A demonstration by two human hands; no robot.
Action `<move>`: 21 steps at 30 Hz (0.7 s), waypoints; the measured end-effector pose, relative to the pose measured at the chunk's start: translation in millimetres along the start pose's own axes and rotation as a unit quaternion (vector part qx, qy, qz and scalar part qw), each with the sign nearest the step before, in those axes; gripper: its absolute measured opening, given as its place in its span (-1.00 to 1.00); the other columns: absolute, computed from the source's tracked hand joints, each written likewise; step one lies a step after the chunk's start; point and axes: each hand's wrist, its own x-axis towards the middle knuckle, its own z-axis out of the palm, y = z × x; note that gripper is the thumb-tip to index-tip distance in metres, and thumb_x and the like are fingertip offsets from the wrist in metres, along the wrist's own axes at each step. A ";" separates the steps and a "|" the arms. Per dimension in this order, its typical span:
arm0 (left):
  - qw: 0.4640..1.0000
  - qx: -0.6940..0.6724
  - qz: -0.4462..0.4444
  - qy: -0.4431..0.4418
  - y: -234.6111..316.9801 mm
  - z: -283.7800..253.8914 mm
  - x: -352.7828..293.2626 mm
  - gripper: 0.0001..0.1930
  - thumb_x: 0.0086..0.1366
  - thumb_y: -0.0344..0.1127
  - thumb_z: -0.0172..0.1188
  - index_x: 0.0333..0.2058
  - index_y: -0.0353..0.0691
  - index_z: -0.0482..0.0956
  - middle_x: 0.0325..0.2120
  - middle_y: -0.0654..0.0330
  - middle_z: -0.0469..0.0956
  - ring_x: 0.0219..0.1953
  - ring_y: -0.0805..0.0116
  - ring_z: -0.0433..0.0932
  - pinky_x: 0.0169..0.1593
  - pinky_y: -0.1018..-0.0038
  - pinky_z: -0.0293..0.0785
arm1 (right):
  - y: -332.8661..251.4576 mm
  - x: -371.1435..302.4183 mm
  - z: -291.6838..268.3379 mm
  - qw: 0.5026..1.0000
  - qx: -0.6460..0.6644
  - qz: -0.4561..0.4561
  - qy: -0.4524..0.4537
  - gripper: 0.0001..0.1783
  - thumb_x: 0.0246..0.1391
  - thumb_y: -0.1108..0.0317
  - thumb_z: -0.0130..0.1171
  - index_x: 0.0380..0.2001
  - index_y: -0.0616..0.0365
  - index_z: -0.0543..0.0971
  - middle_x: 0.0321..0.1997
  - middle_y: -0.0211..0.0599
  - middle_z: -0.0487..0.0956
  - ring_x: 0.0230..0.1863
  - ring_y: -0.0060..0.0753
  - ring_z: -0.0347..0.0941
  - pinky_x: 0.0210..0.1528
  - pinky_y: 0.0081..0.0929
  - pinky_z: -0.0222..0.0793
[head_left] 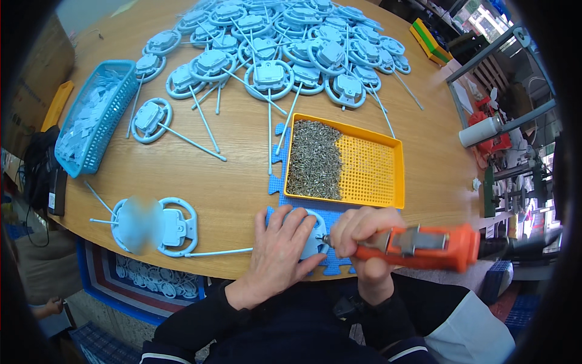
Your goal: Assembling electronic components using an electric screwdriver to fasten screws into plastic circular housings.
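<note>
From where I stand, with 12 o'clock pointing away from the seated person, the wooden tabletop [230, 176] shows a smooth, fine brown grain. At 12 o'clock rises a heap of pale-blue plastic rings with thin rods [267, 76], each ring bridged by a boxy, raised centre. A shallow yellow plastic tray [401, 176], its floor pierced with small holes, lies just past 12 o'clock, a glinting, gritty bed of small metal screws [312, 164] filling its left part. At 10 o'clock stands a light-blue lattice-walled plastic basket [115, 112] of flat, pale plastic pieces [91, 124]. At 9 o'clock lie 2 more rings [176, 229], partly blurred.

The pale-blue plastic piece being worked [312, 246] sits at the near edge on a blue interlocking foam mat [334, 266]; its curved rim and smooth face show only in part. The left hand [279, 252] presses on it, fingers slightly spread, thumb out toward 3 o'clock. From 3 o'clock, the right hand [367, 236] has its fingers curled around an orange barrel-shaped driver [445, 247], metal tip at the piece; I cannot tell whether they touch.
</note>
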 end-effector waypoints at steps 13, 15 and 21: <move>0.959 0.197 -0.193 -0.072 -80.7 -155.8 -86.7 -0.23 -0.10 0.17 0.34 0.11 0.04 0.38 0.12 0.00 0.26 0.24 -0.18 0.11 0.12 -0.39 -0.09 | -30.9 11.5 5.5 0.993 -0.038 -0.110 0.029 -0.38 -0.01 -0.26 0.14 -0.36 0.11 0.26 -0.65 -0.46 0.30 -0.73 -0.58 0.24 -0.64 -0.63 0.24; 0.955 0.148 -0.241 -0.088 -93.5 -194.3 -139.1 -0.15 -0.15 0.24 0.34 0.16 0.12 0.33 0.10 0.07 0.32 0.20 -0.02 0.23 0.11 -0.41 -0.11 | -22.0 10.2 1.9 0.994 -0.023 -0.102 0.023 -0.37 -0.01 -0.26 0.14 -0.34 0.12 0.26 -0.66 -0.42 0.31 -0.72 -0.55 0.26 -0.65 -0.61 0.25; 0.873 0.291 -0.372 -0.118 -107.7 -257.1 -174.4 -0.58 -0.02 0.12 0.31 -0.43 -0.16 0.68 -0.46 0.09 0.56 -0.34 0.10 0.57 -0.26 0.23 0.50 | -8.6 22.4 0.5 0.997 -0.006 -0.080 0.018 -0.36 -0.03 -0.22 0.20 -0.31 0.16 0.29 -0.65 -0.37 0.35 -0.69 -0.46 0.31 -0.64 -0.54 0.29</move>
